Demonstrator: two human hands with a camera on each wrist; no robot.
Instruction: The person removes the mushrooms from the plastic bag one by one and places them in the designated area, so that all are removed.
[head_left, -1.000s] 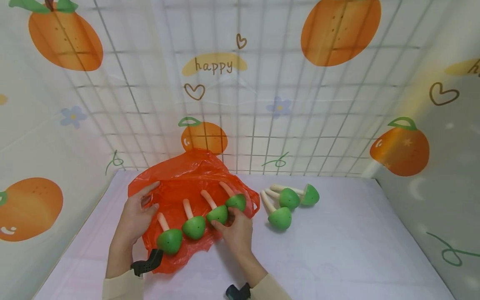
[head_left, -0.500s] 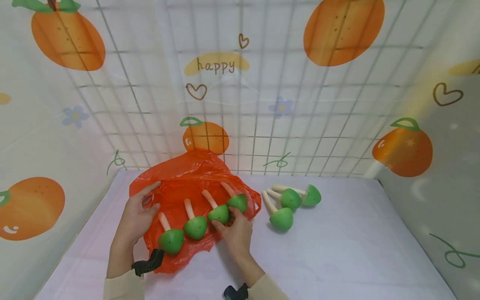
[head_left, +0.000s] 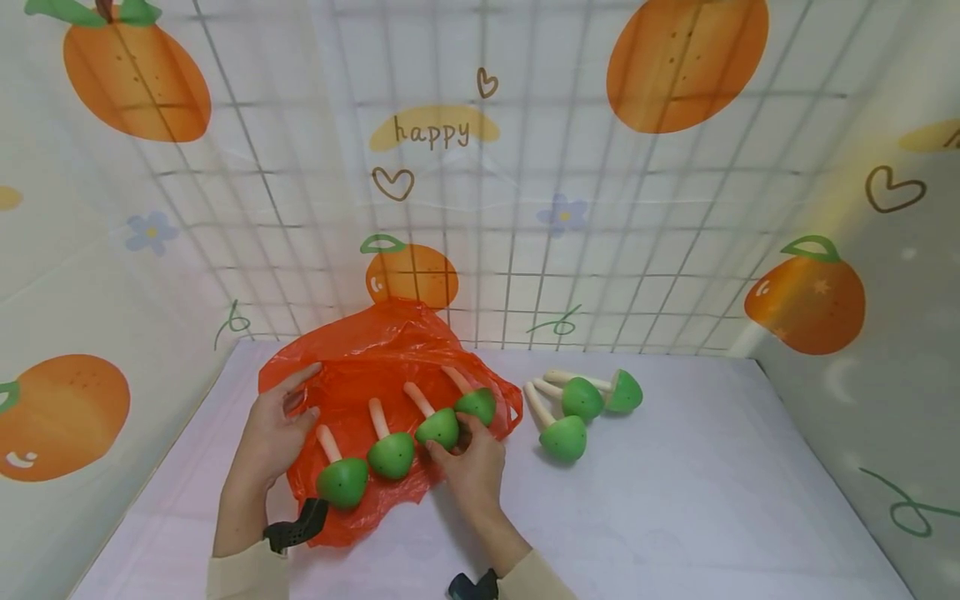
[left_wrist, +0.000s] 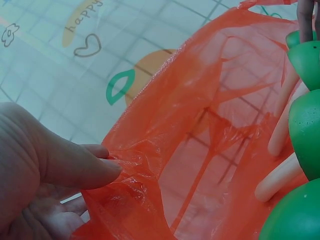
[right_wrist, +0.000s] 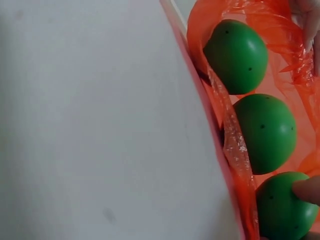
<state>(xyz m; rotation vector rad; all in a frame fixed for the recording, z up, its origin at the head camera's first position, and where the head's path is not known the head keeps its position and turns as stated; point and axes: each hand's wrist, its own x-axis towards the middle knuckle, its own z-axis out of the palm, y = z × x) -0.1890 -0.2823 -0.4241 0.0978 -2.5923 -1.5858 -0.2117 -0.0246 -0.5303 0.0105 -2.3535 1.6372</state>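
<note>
Mushrooms point(head_left: 390, 456), four of them, lie on the red bag point(head_left: 378, 329) in the head view; the right hand point(head_left: 476, 462) pinches the third cap point(head_left: 437, 428); three loose mushrooms point(head_left: 562, 439) lie right of it on the table point(head_left: 675, 508); hardly anything has shifted in the last second, so work seems paused; left wrist view: the left hand point(left_wrist: 55, 170) pinches the bag's edge; right wrist view: a thumb point(right_wrist: 307, 190) presses one cap.

The bag point(head_left: 360, 375) is red, mushroom caps point(head_left: 391, 456) dark-dotted green, stems point(head_left: 536, 405) cream, the backdrop point(head_left: 525, 167) fruit-printed.
</note>
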